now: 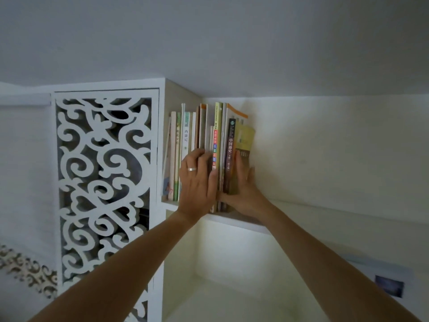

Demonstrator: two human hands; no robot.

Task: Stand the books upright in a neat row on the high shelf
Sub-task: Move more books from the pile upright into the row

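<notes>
My left hand (199, 180) lies against the spines of the books (204, 145), fingers close together and bent over their front edges, thumb up along the pink-and-green spine (215, 145); a silver ring (192, 169) sits on one finger. I can't tell whether those fingers actually pinch a book or only press on the spines. My right hand (246, 189), just at 3 o'clock from the left, is flat and straight-fingered against the outer cover of the yellow book (245, 140) at the end of the row, with its thumb tucked under the bottom edges of the books, nearly touching the left thumb. Between the two hands stands a dark brown spine (230, 156) with white characters.

The books stand upright in a row on the high shelf (234, 220), from the cabinet side at 9 o'clock to my right hand at 3 o'clock; the leftmost thin ones (173, 154) lean slightly. A tall orange-topped book (234, 112) rises behind the yellow one at 12 o'clock.

Further out at 9 o'clock is a white carved scroll panel (104, 182). The ceiling (209, 43) fills 12 o'clock, a pale wall (336, 147) 3 o'clock. At 5 o'clock a small dark picture (390, 285) sits low on the wall.
</notes>
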